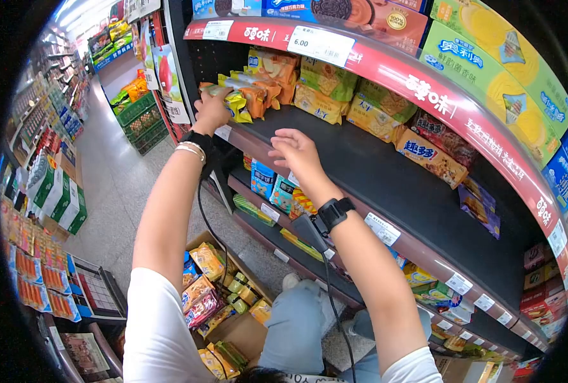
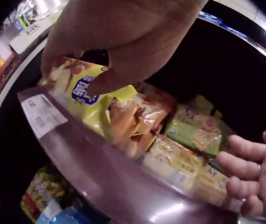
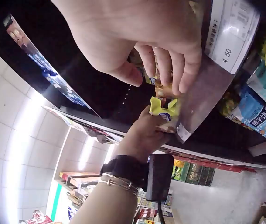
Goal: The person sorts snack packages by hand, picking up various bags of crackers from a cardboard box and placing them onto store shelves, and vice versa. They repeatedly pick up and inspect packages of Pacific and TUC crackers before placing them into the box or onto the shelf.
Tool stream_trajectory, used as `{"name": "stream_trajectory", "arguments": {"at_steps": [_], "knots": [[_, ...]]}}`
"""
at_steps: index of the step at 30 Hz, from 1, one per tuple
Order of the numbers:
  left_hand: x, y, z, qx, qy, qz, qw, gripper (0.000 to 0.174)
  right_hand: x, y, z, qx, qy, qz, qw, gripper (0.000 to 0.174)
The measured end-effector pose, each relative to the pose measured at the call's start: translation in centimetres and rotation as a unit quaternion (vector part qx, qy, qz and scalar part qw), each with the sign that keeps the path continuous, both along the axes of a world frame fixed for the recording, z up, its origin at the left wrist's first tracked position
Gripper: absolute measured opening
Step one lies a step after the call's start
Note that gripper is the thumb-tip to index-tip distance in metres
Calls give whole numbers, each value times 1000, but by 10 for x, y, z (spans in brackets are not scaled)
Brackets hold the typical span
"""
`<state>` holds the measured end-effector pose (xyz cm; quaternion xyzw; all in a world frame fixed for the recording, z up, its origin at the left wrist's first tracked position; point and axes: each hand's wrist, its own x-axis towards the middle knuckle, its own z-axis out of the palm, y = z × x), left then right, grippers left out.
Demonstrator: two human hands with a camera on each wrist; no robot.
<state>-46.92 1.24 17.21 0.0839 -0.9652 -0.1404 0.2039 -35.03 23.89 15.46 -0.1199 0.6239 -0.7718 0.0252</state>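
At the shelf's left end, my left hand (image 1: 212,110) pinches a yellow-and-orange snack packet (image 2: 90,103), thumb on its front; part of the packet is hidden behind the hand. Orange packets (image 1: 253,94) stand in a row right beside it. My right hand (image 1: 298,153) is held in front of the shelf edge with relaxed fingers and nothing in them. In the left wrist view the right hand (image 2: 259,172) shows near yellow cracker packs (image 2: 175,158). Green packs (image 2: 196,128) lie behind these.
The dark shelf board (image 1: 360,153) carries more packs, including a cookie pack (image 1: 430,156) and a purple pack (image 1: 479,205). A price-tag strip (image 1: 258,142) runs along its front. Below stands an open carton (image 1: 249,338) of snack packs. Cables hang from both wrists.
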Motion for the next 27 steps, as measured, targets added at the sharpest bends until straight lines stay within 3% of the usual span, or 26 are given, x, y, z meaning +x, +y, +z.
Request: {"name": "stream_trajectory", "arguments": {"at_steps": [8, 19, 25, 27], "knots": [[-2, 0, 12, -74, -7, -70, 995, 59, 9, 20, 8, 55, -6, 39, 998, 34], [24, 15, 37, -177, 33, -71, 981, 46, 17, 36, 1, 67, -8, 63, 996, 28], [38, 25, 64, -175, 15, -130, 976, 51, 23, 38, 1, 53, -9, 64, 997, 28], [37, 22, 69, -108, 16, -179, 978, 54, 24, 40, 1, 50, -12, 61, 997, 28]]}}
